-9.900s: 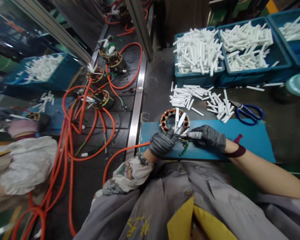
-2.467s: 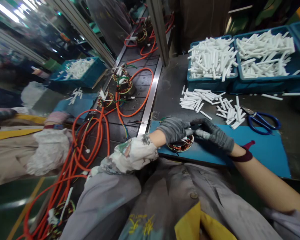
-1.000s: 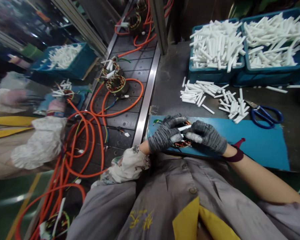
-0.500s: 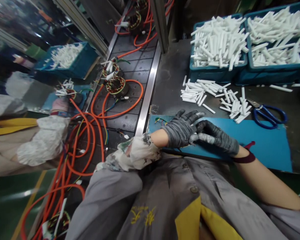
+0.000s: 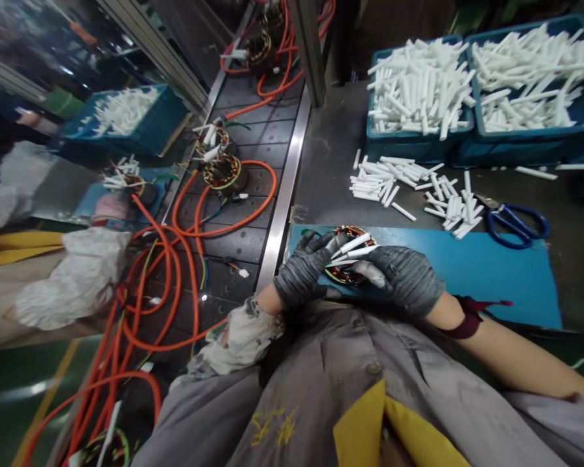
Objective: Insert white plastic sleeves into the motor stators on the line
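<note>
A motor stator (image 5: 349,277) with copper windings rests on the blue mat before me, and several white sleeves (image 5: 354,245) lie across its opening. My left hand (image 5: 305,266), in a dark grey glove, is closed round the stator's left side, its fingertips by the sleeves' left ends. From the right, my gloved right hand (image 5: 403,275) reaches over the rim, thumb and fingers closed at the right end of a white sleeve. The gloves hide part of the stator and what lies between the right fingertips.
Loose white sleeves (image 5: 387,178) and blue-handled scissors (image 5: 516,224) lie beyond the blue mat (image 5: 491,279). Blue bins (image 5: 418,144) of sleeves stand behind. Left is a conveyor (image 5: 257,139) carrying stators with orange cables (image 5: 175,285). A co-worker's sleeved arm (image 5: 78,279) is across it.
My hands, earlier close together over the stator, have moved apart to its two sides. The stator and its white sleeves have come into sight between them.
</note>
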Demonstrator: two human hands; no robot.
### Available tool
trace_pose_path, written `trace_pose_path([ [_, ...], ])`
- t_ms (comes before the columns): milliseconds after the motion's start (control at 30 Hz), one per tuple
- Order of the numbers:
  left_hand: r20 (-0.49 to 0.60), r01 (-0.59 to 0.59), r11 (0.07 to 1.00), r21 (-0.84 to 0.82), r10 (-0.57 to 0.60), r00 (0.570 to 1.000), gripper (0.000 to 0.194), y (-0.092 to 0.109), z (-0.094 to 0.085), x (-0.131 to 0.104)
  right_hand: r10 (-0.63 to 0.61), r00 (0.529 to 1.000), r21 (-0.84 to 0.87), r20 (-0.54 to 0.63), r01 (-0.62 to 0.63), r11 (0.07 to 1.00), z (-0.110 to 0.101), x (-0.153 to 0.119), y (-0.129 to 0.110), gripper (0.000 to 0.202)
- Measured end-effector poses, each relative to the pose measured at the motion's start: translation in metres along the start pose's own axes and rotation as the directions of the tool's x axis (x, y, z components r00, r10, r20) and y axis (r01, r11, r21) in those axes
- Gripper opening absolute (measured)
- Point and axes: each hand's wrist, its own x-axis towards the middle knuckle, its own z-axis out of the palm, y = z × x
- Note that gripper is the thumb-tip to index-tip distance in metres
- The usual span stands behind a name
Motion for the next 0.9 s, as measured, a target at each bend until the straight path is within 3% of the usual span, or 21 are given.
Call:
trace_pose_path([
  [100,-0.044,0.102,0.99,0.102,-0.098,0.994,0.084,0.009,0.012,0.005,0.033,0.999,0.041,0.013,-0.034,0.999,0.001,0.007,-0.007,0.051],
  [200,-0.17,0.224,0.962,0.154,-0.198,0.965,0.076,0.02,0.016,0.009,0.125,0.992,0.227,0.024,-0.128,0.965,-0.001,-0.001,-0.004,0.05],
  [267,-0.19,0.212,0.96,0.181,-0.178,0.966,0.066,0.027,0.018,0.013,0.223,0.972,0.466,0.078,-0.233,0.853,0.002,-0.01,0.007,0.049],
  [367,-0.129,0.144,0.962,0.233,-0.116,0.985,0.052,0.036,0.022,0.019,0.361,0.927,0.728,0.1,-0.316,0.609,0.011,-0.015,0.029,0.046],
  [433,-0.129,0.158,0.953,0.258,-0.128,0.983,0.049,0.039,0.026,0.021,0.414,0.907,0.749,0.073,-0.324,0.577,0.016,-0.012,0.038,0.046],
  [567,-0.191,0.212,0.952,0.219,-0.172,0.966,0.049,0.037,0.034,0.02,0.287,0.952,0.544,0.107,-0.298,0.784,0.001,0.004,0.043,0.052],
  [600,-0.196,0.22,0.957,0.191,-0.183,0.964,0.048,0.035,0.035,0.019,0.267,0.962,0.459,0.056,-0.262,0.849,-0.006,0.01,0.046,0.05],
  [667,-0.193,0.241,0.961,0.135,-0.213,0.958,0.046,0.033,0.037,0.019,0.264,0.95,0.204,-0.168,-0.228,0.952,-0.02,0.022,0.058,0.041],
  [700,-0.184,0.249,0.962,0.112,-0.226,0.957,0.045,0.032,0.037,0.019,0.253,0.922,0.041,-0.293,-0.252,0.967,-0.024,0.028,0.067,0.038],
  [767,-0.147,0.251,0.965,0.077,-0.238,0.96,0.047,0.031,0.036,0.019,0.208,0.895,-0.194,-0.395,-0.302,0.933,-0.029,0.037,0.084,0.03],
  [900,-0.138,0.213,0.976,0.05,-0.204,0.969,0.05,0.03,0.035,0.019,0.185,0.917,-0.198,-0.355,-0.267,0.943,-0.026,0.03,0.092,0.024],
])
